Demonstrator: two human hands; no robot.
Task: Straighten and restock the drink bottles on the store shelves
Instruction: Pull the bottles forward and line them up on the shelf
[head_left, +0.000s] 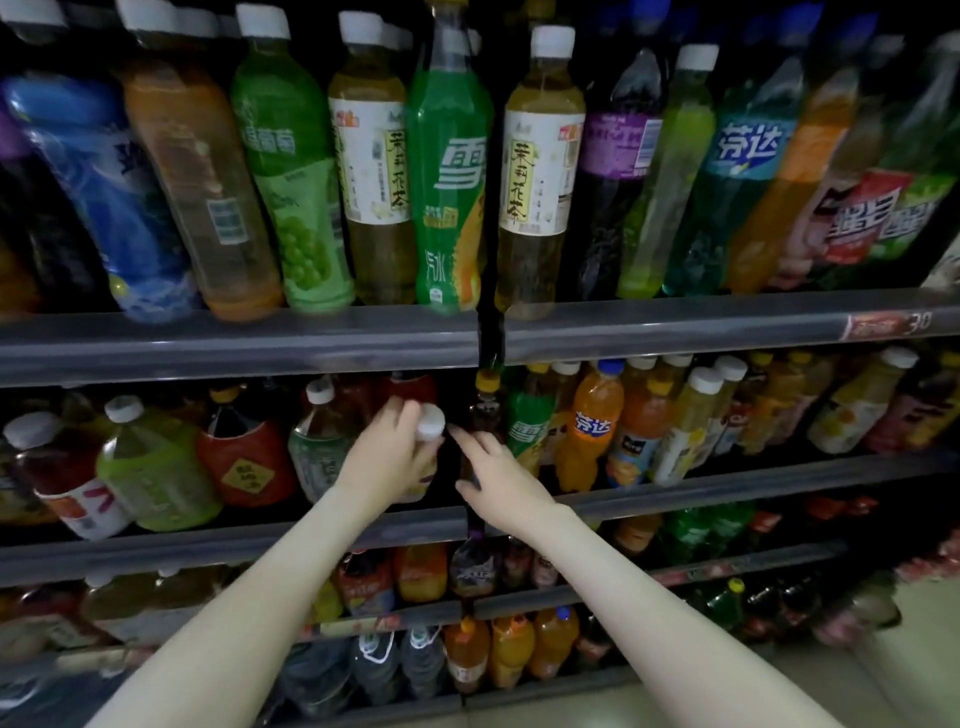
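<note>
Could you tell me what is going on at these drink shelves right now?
A person is tidying bottles on the second shelf of a stocked drinks display. Their left hand grips a white-capped bottle just below its cap. The right hand reaches in beside it with straight fingers, near a dark yellow-capped bottle. Whether it touches anything is unclear.

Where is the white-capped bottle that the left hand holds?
In the head view, the white-capped bottle is on the second visible shelf, centre, gripped by the left hand, just left of the dark yellow-capped bottle.
</note>
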